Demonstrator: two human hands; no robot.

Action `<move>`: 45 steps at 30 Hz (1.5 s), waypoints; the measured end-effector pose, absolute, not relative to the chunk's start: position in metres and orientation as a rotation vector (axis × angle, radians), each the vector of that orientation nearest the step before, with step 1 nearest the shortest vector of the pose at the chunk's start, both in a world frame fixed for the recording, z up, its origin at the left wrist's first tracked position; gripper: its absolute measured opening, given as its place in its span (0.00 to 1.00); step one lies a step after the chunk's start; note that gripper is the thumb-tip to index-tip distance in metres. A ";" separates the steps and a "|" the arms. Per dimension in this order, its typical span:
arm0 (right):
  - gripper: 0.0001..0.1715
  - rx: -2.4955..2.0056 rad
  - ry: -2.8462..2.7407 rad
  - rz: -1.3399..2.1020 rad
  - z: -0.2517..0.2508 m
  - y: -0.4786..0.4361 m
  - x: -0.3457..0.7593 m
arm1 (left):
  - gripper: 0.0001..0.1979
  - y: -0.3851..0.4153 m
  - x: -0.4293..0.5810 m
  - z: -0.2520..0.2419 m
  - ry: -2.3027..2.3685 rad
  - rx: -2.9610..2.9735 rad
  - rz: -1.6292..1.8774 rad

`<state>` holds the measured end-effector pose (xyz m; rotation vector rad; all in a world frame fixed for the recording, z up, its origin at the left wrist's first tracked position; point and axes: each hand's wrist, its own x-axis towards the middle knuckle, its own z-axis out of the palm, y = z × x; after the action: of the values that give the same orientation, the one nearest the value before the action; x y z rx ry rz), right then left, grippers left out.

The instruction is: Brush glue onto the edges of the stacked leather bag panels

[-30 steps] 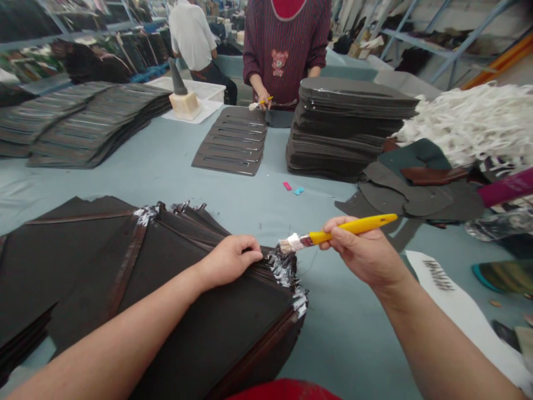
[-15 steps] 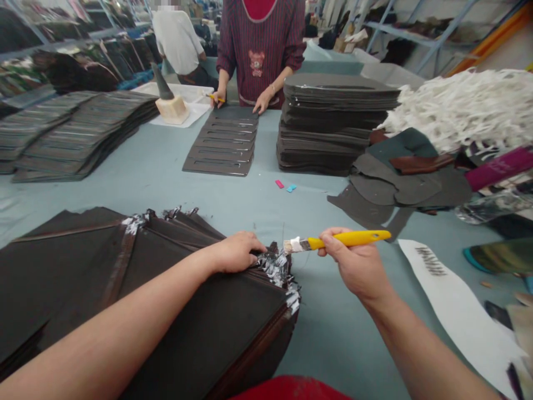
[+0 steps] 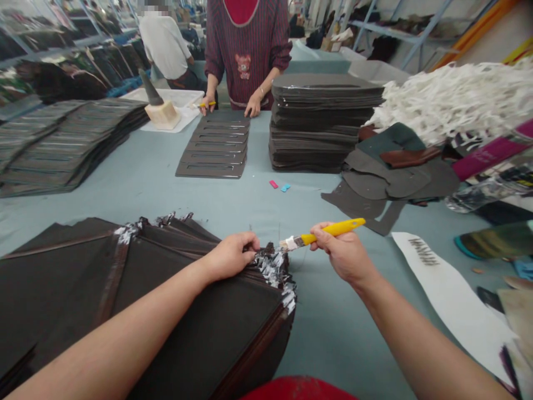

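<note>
A fanned stack of dark brown leather pieces [image 3: 175, 300] lies in front of me, its corners smeared with white glue [image 3: 275, 269]. My left hand [image 3: 231, 254] presses on the stack's top edge with fingers curled over the pieces. My right hand [image 3: 343, 253] pinches a yellow-handled brush [image 3: 322, 233], whose bristles hover just right of the glued corners.
A person in a striped apron [image 3: 247, 50] works across the table over slotted dark pieces [image 3: 214, 145], holding a small brush. A tall dark stack [image 3: 320, 122] stands beside them. White strips [image 3: 453, 100] and leather scraps [image 3: 395, 178] lie right. More stacks [image 3: 62, 141] lie left.
My right hand and brush have shifted slightly left toward the glued corners. The person opposite has lowered both hands onto the slotted pieces. My view has tilted a little.
</note>
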<state>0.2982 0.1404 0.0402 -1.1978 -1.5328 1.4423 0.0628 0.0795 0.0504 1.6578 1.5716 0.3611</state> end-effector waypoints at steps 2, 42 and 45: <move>0.13 -1.085 -1.509 1.641 0.040 0.137 0.296 | 0.15 0.079 0.062 0.050 1.553 1.642 0.375; 0.09 -1.227 -1.695 1.363 0.060 0.111 0.293 | 0.19 0.089 0.066 0.097 1.277 1.831 -0.353; 0.09 -1.154 -1.659 1.397 0.069 0.105 0.294 | 0.19 0.088 0.066 0.094 1.279 1.877 -0.323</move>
<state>0.2945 0.1046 0.0688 -1.1543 -1.6586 1.3973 0.0658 0.0877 0.0939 1.8766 1.2792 -0.3232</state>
